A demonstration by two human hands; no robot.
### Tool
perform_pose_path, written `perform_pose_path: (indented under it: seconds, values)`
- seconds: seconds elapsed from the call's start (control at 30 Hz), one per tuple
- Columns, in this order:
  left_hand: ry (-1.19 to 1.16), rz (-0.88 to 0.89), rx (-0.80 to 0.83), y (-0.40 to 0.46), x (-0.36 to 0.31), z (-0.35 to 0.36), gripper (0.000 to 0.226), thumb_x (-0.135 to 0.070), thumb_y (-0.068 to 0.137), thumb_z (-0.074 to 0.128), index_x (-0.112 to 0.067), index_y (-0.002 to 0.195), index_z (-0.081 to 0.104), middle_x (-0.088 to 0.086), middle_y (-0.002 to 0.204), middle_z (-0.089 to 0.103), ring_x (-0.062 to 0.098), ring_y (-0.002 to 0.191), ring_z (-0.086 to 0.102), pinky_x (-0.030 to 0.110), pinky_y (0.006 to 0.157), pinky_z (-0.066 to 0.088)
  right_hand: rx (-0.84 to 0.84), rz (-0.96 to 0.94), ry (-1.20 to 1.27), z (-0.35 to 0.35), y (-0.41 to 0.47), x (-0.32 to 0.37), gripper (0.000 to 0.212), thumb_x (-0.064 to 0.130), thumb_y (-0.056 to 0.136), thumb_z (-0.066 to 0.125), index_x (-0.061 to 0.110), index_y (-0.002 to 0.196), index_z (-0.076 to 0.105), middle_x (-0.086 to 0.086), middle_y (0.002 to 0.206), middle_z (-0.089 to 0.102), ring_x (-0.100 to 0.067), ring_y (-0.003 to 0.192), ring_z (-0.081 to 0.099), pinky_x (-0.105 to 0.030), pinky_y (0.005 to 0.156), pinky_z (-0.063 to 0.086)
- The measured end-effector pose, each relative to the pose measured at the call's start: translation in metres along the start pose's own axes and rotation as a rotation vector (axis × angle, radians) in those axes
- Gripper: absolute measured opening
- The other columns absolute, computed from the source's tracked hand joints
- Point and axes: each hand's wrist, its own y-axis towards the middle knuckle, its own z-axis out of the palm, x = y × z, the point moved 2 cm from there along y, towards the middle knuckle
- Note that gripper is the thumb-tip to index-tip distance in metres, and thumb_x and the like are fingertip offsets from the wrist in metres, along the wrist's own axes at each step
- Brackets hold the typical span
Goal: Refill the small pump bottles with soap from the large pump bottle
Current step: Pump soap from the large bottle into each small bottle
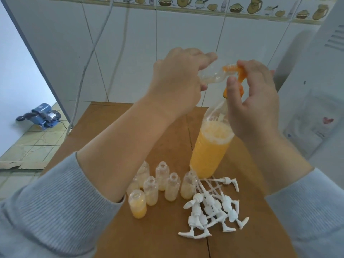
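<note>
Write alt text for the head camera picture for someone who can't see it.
The left hand tilts a small clear plastic bottle at the orange pump nozzle of a large bottle of orange soap, pressed by the right hand; open small bottles and white pump tops wait on the brown wooden table.

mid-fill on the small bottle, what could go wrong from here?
1. The left hand holds the small bottle nearly sideways at the orange pump nozzle; soap could miss the neck or run back out.
2. The large bottle stands unheld while the right hand works the pump; it may tip.
3. Open small bottles stand clustered under the left forearm; lowering it could topple them.
</note>
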Motion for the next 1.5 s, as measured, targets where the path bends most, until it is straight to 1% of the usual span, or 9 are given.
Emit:
perform_pose_path:
  seconds: [0.37,0.5,0.63,0.8,0.93,1.1,1.3,1.4,1.5]
  values:
    - [-0.017,-0.007,0.032,-0.003,0.009,0.005,0.056,-0.019,0.087,0.065,-0.032,0.137,0.046,-0.015,0.127,0.056,0.016,0.122,0.044,0.044,0.101,0.039,0.033,-0.047,-0.021,0.005,-0.004,-0.002,0.044,0.038,0.098,0.033,0.012,0.128,0.051,-0.004,0.128,0.054,-0.015,0.125,0.043,-0.037,0.119,0.010]
    - [0.009,0.055,-0.013,-0.002,-0.002,0.002,0.058,-0.016,0.086,0.066,-0.030,0.138,0.045,-0.013,0.126,0.057,0.017,0.119,0.045,0.044,0.099,0.040,-0.114,-0.008,0.048,0.004,-0.004,-0.001,0.039,0.032,0.097,0.037,0.008,0.123,0.055,-0.006,0.121,0.057,-0.017,0.120,0.048,-0.048,0.113,0.024]
    - [0.021,0.045,-0.018,-0.005,0.001,0.010,0.058,-0.015,0.086,0.065,-0.031,0.138,0.045,-0.013,0.127,0.057,0.016,0.119,0.045,0.044,0.099,0.040,-0.184,-0.018,0.030,0.014,-0.011,-0.005,0.034,0.024,0.097,0.040,0.006,0.119,0.058,-0.008,0.116,0.060,-0.017,0.116,0.052,-0.045,0.116,0.018]
    - [0.001,0.011,0.015,-0.011,0.008,0.014,0.058,-0.014,0.086,0.065,-0.029,0.138,0.045,-0.011,0.126,0.058,0.017,0.120,0.045,0.045,0.099,0.040,-0.134,-0.038,-0.006,0.018,-0.014,-0.004,0.035,0.024,0.095,0.039,0.007,0.120,0.057,-0.007,0.118,0.060,-0.016,0.118,0.050,-0.036,0.117,0.013]
    - [-0.005,0.023,-0.006,-0.006,0.008,0.003,0.058,-0.014,0.085,0.066,-0.028,0.137,0.046,-0.010,0.124,0.059,0.018,0.120,0.047,0.046,0.098,0.042,-0.110,-0.034,0.034,0.009,-0.004,0.005,0.038,0.028,0.096,0.037,0.007,0.121,0.057,-0.006,0.120,0.058,-0.016,0.119,0.048,-0.042,0.117,0.017]
    - [0.012,0.037,-0.029,-0.005,0.002,0.004,0.058,-0.014,0.084,0.066,-0.028,0.137,0.046,-0.009,0.124,0.059,0.020,0.120,0.047,0.046,0.095,0.043,-0.159,-0.031,-0.015,0.009,-0.001,0.004,0.036,0.028,0.096,0.039,0.009,0.119,0.058,-0.005,0.118,0.060,-0.016,0.118,0.050,-0.033,0.117,0.008]
    - [-0.003,0.006,-0.005,-0.015,0.002,0.017,0.057,-0.016,0.086,0.065,-0.027,0.139,0.045,-0.011,0.129,0.057,0.019,0.118,0.045,0.047,0.094,0.043,-0.132,-0.086,-0.070,0.014,-0.013,-0.008,0.035,0.021,0.096,0.038,0.006,0.121,0.057,-0.009,0.118,0.060,-0.019,0.118,0.051,-0.034,0.117,0.006]
    - [0.007,0.000,0.002,-0.014,0.004,0.013,0.056,-0.019,0.088,0.064,-0.028,0.139,0.043,-0.012,0.131,0.055,0.019,0.119,0.043,0.048,0.096,0.042,-0.046,-0.082,-0.043,0.009,-0.008,-0.003,0.040,0.029,0.097,0.034,0.007,0.123,0.055,-0.007,0.121,0.058,-0.018,0.121,0.048,-0.028,0.117,0.004]
    - [0.003,0.008,-0.020,-0.011,0.002,0.008,0.055,-0.020,0.088,0.063,-0.028,0.138,0.044,-0.011,0.129,0.056,0.020,0.118,0.044,0.048,0.095,0.041,-0.028,-0.094,-0.035,0.001,-0.001,0.003,0.047,0.037,0.098,0.030,0.007,0.125,0.054,-0.008,0.126,0.056,-0.021,0.129,0.042,-0.031,0.117,0.009]
